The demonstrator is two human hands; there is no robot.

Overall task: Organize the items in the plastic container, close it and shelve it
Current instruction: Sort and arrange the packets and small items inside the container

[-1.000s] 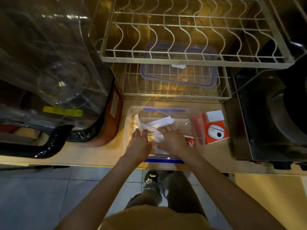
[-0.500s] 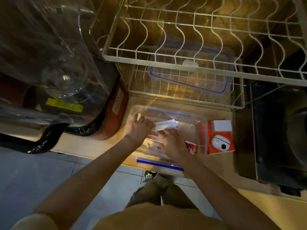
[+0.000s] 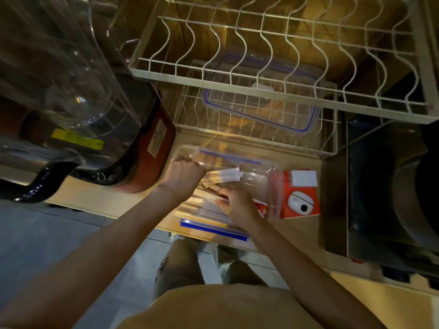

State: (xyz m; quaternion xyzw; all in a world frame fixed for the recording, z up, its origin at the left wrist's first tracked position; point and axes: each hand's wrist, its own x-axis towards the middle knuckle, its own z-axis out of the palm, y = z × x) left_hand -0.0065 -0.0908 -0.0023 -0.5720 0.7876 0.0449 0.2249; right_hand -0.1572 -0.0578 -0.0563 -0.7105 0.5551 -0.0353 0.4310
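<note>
A clear plastic container (image 3: 273, 172) with blue clips stands open at the counter's front edge. Inside lie paper-wrapped chopsticks and a red sachet (image 3: 260, 207). My left hand (image 3: 183, 174) is a fist at the container's left end, shut on a bundle of wrapped chopsticks (image 3: 228, 175) whose white ends point right. My right hand (image 3: 235, 205) is lower in the container, fingers pinched on thin sticks there. The container's clear lid (image 3: 261, 108) with a blue seal lies on the lower wire shelf behind.
A white wire dish rack (image 3: 261, 86) hangs over the counter above the lid. A blender jug and a red-brown appliance (image 3: 152, 148) crowd the left. An orange box (image 3: 300, 195) sits right of the container, beside a dark metal appliance (image 3: 389, 186).
My left hand has closed into a fist on the chopstick bundle and drawn it to the container's left end. My right hand slid down and right. The camera moved closer.
</note>
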